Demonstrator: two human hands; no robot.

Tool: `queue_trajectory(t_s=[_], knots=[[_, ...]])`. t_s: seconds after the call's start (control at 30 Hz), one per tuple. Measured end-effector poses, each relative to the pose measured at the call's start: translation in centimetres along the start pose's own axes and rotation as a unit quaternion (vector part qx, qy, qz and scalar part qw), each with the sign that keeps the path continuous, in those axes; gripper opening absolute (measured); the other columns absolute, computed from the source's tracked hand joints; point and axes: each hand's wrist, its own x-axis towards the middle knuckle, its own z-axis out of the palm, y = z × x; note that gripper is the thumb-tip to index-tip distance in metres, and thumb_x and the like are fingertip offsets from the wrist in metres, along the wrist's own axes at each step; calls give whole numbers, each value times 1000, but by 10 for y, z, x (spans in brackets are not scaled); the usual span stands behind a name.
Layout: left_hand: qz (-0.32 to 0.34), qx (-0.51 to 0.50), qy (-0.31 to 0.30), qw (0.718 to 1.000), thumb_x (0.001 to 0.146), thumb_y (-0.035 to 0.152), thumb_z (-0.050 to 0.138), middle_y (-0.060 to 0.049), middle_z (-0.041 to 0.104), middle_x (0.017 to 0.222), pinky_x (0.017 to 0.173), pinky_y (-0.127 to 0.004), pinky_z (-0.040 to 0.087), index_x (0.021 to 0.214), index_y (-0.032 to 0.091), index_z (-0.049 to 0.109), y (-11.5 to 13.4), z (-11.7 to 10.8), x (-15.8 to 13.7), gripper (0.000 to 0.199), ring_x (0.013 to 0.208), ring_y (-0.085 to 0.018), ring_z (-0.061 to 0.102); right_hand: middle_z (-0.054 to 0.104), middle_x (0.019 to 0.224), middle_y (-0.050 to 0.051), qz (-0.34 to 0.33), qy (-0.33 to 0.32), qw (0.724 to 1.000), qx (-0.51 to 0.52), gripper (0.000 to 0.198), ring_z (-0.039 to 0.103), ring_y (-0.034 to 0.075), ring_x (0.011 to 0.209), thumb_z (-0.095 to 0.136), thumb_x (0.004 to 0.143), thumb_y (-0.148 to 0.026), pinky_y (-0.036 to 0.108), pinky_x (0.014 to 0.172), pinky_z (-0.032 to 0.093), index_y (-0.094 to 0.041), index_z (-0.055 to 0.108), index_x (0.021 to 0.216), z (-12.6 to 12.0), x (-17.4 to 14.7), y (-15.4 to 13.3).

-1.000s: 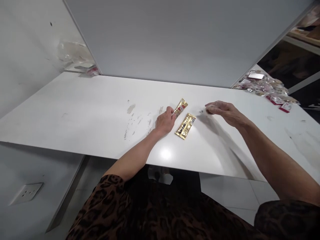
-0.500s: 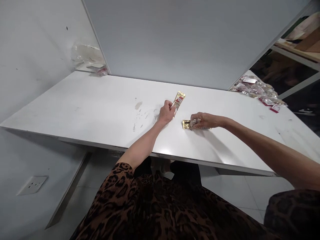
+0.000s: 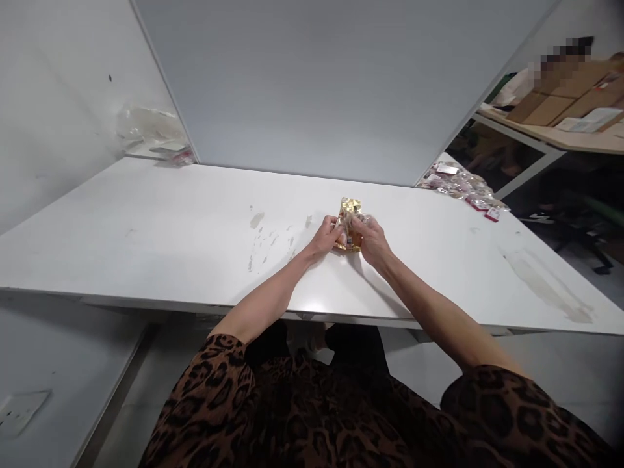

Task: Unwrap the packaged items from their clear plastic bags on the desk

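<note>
Your left hand [image 3: 324, 238] pinches the left side of the gold packet [image 3: 350, 205], and your right hand [image 3: 375, 243] grasps its right side, with clear plastic [image 3: 345, 220] bunched between your fingers; whether there is one packet or more there, you cannot tell; the slick foil could slide out if either pinch loosens, and the thin film could snag or tear if your hands pull unevenly; your fingers also hide much of the packet, so a crooked edge could go unnoticed; below the grip spreads the white table [image 3: 170, 221], with worn patches [image 3: 257, 220] to the left; beyond it the grey panel [image 3: 302, 91] limits forward reach; farther right sits a pile of wrapped goods [image 3: 461, 182]
</note>
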Motion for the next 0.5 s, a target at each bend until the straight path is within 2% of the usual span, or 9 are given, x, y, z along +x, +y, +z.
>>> queue_trajectory(t_s=[0.07, 0.17, 0.27, 0.33, 0.4, 0.5], knots=[[-6, 27, -45, 999, 100, 37, 60, 8, 57, 69, 72, -27, 54, 113, 23, 42, 1, -2, -3, 26, 64, -10, 61, 68, 84, -2, 16, -20, 1000, 7, 63, 62, 18, 68, 99, 51, -58, 33, 52, 52, -27, 57, 87, -8, -3, 0], [-9, 85, -110, 990, 92, 42, 71, -2, 66, 99, 78, -30, 56, 128, 23, 51, 3, 0, -7, 45, 82, -13, 68, 71, 90, -2, 19, -31, 999, 1, 57, 67, 19, 78, 100, 56, -51, 33, 62, 58, -27, 61, 90, -35, -16, -7], [-5, 159, -147, 976, 91, 41, 72, -11, 60, 131, 86, -34, 56, 135, 26, 61, 4, 8, -12, 48, 98, -16, 67, 74, 92, -1, 23, -1, 1000, -14, 49, 71, 21, 84, 98, 60, -46, 34, 68, 61, -28, 66, 91, -71, -34, -20], [-12, 192, -140, 971, 92, 43, 70, -13, 56, 138, 90, -36, 56, 138, 27, 62, 4, 12, -15, 49, 101, -17, 65, 75, 93, 0, 52, 23, 998, -16, 42, 73, 24, 84, 95, 65, -44, 38, 70, 63, -29, 68, 94, -100, -45, -29], [-25, 188, -127, 974, 94, 45, 68, -13, 56, 136, 92, -38, 55, 140, 25, 60, 2, 13, -17, 51, 100, -17, 64, 76, 93, 2, 81, 80, 993, -15, 35, 74, 25, 81, 92, 70, -38, 39, 69, 65, -27, 71, 96, -136, -50, -36], [-41, 152, -108, 982, 96, 44, 65, -11, 57, 129, 91, -36, 54, 138, 21, 59, -2, 12, -17, 48, 92, -13, 65, 74, 85, 5, 100, 214, 971, -36, 25, 71, 20, 66, 85, 74, -19, 33, 58, 63, -21, 70, 94, -193, -36, -49]])
